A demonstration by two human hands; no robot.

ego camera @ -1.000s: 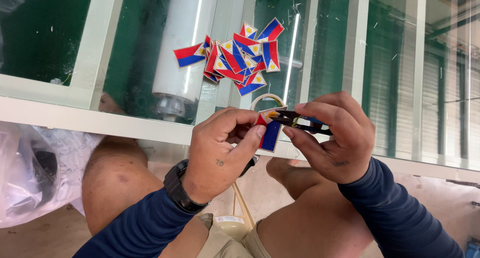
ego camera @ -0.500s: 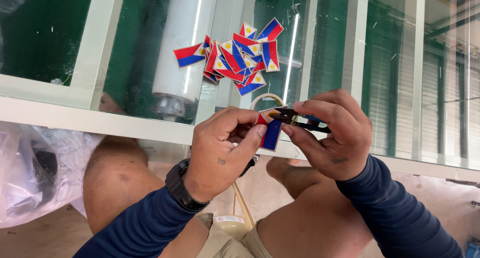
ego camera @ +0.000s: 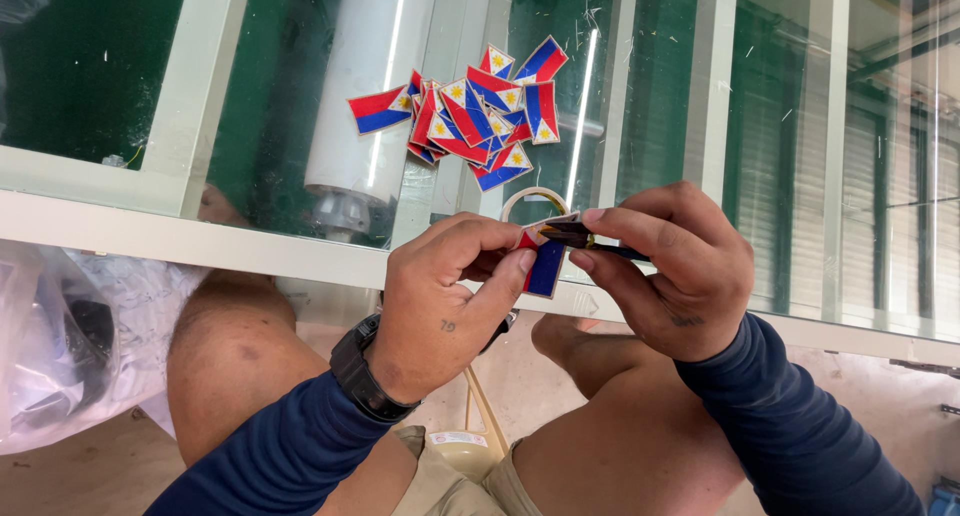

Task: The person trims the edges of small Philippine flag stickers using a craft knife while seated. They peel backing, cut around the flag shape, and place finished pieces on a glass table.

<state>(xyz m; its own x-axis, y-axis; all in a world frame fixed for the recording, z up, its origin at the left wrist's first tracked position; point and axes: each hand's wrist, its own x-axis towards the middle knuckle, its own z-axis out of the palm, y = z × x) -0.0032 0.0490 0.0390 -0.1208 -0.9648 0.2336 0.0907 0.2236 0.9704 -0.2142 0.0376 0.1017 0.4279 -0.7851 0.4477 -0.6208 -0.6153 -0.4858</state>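
My left hand (ego camera: 445,301) pinches a small red, blue and white flag piece (ego camera: 544,259) between thumb and fingers, just above the glass tabletop's near edge. My right hand (ego camera: 672,269) grips a dark slim tool (ego camera: 585,238), its tip pressed on the top of that flag piece. A light ring (ego camera: 532,198) shows on the glass just behind the flag piece. Farther back on the glass lies a pile of several similar flag pieces (ego camera: 478,116).
The glass tabletop has a pale frame (ego camera: 190,241). Below the glass I see a white pipe (ego camera: 360,96) and my bare knees. A clear plastic bag (ego camera: 70,346) with dark items sits at the left. A cream-coloured object (ego camera: 462,446) rests between my legs.
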